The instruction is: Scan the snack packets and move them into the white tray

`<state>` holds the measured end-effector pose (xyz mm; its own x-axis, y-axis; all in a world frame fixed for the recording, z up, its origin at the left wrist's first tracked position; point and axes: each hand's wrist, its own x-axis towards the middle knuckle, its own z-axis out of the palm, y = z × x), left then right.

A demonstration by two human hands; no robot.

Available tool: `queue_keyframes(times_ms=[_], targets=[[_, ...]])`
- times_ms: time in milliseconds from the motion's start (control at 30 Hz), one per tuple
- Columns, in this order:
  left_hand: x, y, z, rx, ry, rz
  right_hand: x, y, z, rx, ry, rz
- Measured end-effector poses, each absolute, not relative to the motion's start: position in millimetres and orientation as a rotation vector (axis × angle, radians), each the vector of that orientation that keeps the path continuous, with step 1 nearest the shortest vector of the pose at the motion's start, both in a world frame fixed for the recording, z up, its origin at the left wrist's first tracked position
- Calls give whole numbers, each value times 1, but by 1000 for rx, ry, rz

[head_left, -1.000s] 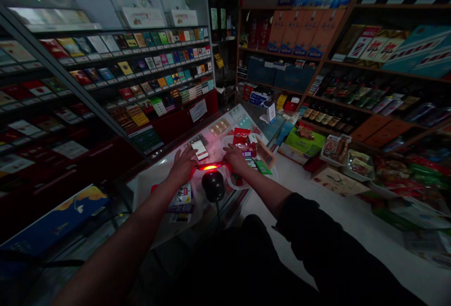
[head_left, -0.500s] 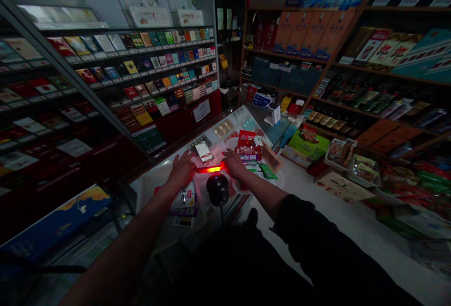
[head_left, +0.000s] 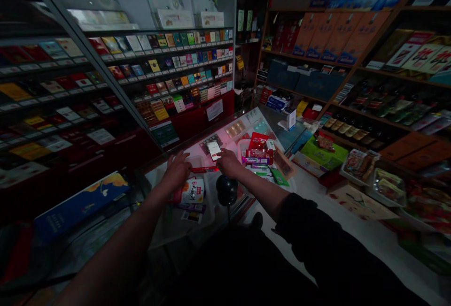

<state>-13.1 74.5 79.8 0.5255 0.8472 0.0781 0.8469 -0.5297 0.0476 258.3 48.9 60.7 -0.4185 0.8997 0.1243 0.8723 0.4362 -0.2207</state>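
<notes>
Indoors, left hand [head_left: 178, 169] and right hand [head_left: 229, 164], fingers pinched on a red packet [head_left: 204, 169], black scanner [head_left: 226, 189] near, phone [head_left: 214, 151] beyond.

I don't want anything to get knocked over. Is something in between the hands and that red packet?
Nothing visible is. The left hand holds the left end of the red packet, and the right hand is by the other end. The black scanner is on the person's side, not between.
</notes>
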Motion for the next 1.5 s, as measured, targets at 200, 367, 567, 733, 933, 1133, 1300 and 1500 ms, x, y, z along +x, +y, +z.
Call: queue_keyframes(times_ms=[200,367,567,733,933,1133,1300,1500], targets=[[-37,68,82,2685,1619,43,230,45,71,-1514,-2537,197],[-51,61,84,2622,1681,-16,209,40,78,-1447,-2650,177],[-70,54,79,2579,1711,-141,186,31,81,-1381,-2753,138],[-87,50,67,2556,1726,-221,170,20,80,-1343,-2792,146],[-93,48,57,2496,1736,-323,164,10,75,-1285,-2802,110],[-72,52,61,2532,1717,-356,176,8,78,-1332,-2765,109],[-38,55,76,2561,1670,-281,197,10,86,-1396,-2687,58],[1,59,86,2678,1549,-133,231,11,92,-1484,-2596,32]])
